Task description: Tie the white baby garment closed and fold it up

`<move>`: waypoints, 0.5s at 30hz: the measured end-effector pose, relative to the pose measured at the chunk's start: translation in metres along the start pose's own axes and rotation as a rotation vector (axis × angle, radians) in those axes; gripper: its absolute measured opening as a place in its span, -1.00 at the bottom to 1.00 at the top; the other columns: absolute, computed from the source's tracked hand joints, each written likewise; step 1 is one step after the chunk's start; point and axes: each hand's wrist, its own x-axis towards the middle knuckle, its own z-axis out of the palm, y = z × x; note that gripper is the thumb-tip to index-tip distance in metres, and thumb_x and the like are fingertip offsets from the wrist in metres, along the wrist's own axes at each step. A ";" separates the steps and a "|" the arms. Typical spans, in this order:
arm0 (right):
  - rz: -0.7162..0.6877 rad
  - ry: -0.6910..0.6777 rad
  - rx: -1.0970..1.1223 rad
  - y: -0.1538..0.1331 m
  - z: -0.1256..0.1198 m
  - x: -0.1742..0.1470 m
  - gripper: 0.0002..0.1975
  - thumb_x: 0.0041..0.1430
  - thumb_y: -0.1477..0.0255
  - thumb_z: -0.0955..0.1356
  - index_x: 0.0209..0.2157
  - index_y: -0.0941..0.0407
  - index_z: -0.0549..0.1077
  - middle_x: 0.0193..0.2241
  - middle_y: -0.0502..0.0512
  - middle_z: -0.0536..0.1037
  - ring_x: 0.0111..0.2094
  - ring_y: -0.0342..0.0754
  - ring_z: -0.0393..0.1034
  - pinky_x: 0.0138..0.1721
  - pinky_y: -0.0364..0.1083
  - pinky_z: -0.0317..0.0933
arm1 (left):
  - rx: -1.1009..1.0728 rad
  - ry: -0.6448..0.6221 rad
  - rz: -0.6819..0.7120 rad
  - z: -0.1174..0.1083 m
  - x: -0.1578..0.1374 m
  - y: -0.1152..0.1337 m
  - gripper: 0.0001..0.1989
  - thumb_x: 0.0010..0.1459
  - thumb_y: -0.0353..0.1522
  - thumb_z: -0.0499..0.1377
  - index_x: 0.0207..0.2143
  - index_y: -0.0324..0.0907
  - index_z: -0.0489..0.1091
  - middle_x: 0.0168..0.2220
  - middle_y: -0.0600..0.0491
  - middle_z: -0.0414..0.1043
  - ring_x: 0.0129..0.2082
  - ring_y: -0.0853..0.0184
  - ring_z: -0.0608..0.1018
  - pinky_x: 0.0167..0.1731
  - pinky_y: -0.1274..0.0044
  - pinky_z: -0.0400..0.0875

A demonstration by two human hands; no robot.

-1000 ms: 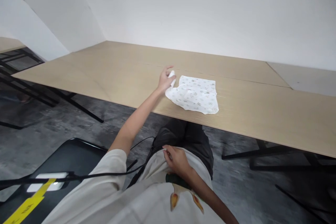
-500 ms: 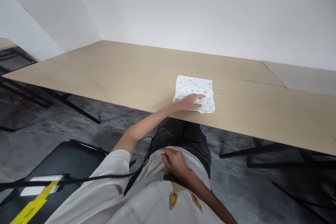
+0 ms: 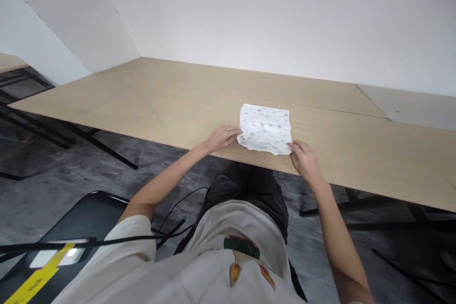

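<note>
A white cloth (image 3: pixel 265 128) printed with small scattered motifs lies spread near the front edge of the wooden table (image 3: pixel 171 99). It is roughly rectangular, with slight creases and a wavy near edge. My left hand (image 3: pixel 223 137) is at the cloth's left side, its fingertips closed on the edge there. At the near right corner, my right hand (image 3: pixel 304 157) pinches the fabric between thumb and fingers. The cloth stays on the tabletop between my two hands.
A white wall (image 3: pixel 249 14) rises behind the table. On the left stands a black chair (image 3: pixel 96 213) with a white device (image 3: pixel 71 256) on it. A black cable (image 3: pixel 142 238) with a yellow tag (image 3: pixel 35 282) crosses in front. Black table legs (image 3: pixel 103 147) show below.
My left hand has moved off the middle of the cloth to its left edge. My right hand has gone from my waist up to the near right corner and grips it.
</note>
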 end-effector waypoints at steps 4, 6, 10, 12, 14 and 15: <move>-0.090 -0.050 0.039 0.015 0.008 0.012 -0.72 0.12 0.57 0.22 -0.24 0.17 0.53 -0.12 0.31 0.47 -0.04 0.14 0.36 -0.02 0.12 0.31 | 0.053 -0.043 0.036 0.003 0.012 0.003 -0.78 0.20 -0.38 0.10 -0.15 -0.11 0.50 -0.12 -0.06 0.52 -0.06 0.25 0.51 0.00 0.40 0.35; -0.091 -0.042 0.099 0.013 0.005 0.007 -0.75 0.13 0.54 0.23 -0.28 0.15 0.53 -0.16 0.29 0.46 -0.06 0.13 0.37 -0.03 0.11 0.30 | 0.067 -0.057 0.056 0.001 0.010 0.007 -0.77 0.23 -0.37 0.05 -0.21 -0.11 0.51 -0.16 -0.06 0.53 -0.11 0.27 0.52 -0.04 0.42 0.36; -0.001 -0.012 0.293 -0.002 -0.018 -0.008 -0.79 0.18 0.43 0.25 -0.26 0.10 0.52 -0.22 0.21 0.50 -0.13 0.08 0.41 -0.06 0.09 0.31 | 0.038 -0.014 0.084 -0.014 -0.005 0.028 -0.70 0.29 -0.34 -0.04 -0.18 -0.09 0.50 -0.16 -0.05 0.53 -0.14 0.30 0.53 -0.06 0.43 0.37; 0.101 0.035 0.374 -0.009 -0.032 -0.007 -0.79 0.18 0.37 0.27 -0.24 0.09 0.51 -0.22 0.18 0.52 -0.14 0.07 0.43 -0.05 0.08 0.30 | 0.001 0.038 0.067 -0.026 -0.010 0.042 -0.69 0.29 -0.33 -0.05 -0.15 -0.08 0.49 -0.14 -0.05 0.53 -0.12 0.30 0.52 -0.05 0.42 0.38; 0.226 0.124 0.460 -0.010 -0.041 0.005 -0.76 0.15 0.32 0.31 -0.19 0.09 0.49 -0.23 0.17 0.54 -0.16 0.06 0.45 -0.06 0.07 0.31 | -0.045 0.107 0.022 -0.039 -0.007 0.051 -0.69 0.29 -0.32 -0.04 -0.11 -0.09 0.47 -0.13 -0.05 0.53 -0.10 0.28 0.52 -0.03 0.41 0.37; 0.294 0.164 0.513 -0.008 -0.041 0.016 -0.72 0.12 0.30 0.33 -0.14 0.10 0.47 -0.26 0.16 0.54 -0.19 0.04 0.45 -0.08 0.06 0.33 | -0.071 0.142 -0.008 -0.044 -0.002 0.053 -0.70 0.28 -0.31 -0.03 -0.09 -0.10 0.46 -0.12 -0.05 0.52 -0.08 0.28 0.51 -0.02 0.41 0.36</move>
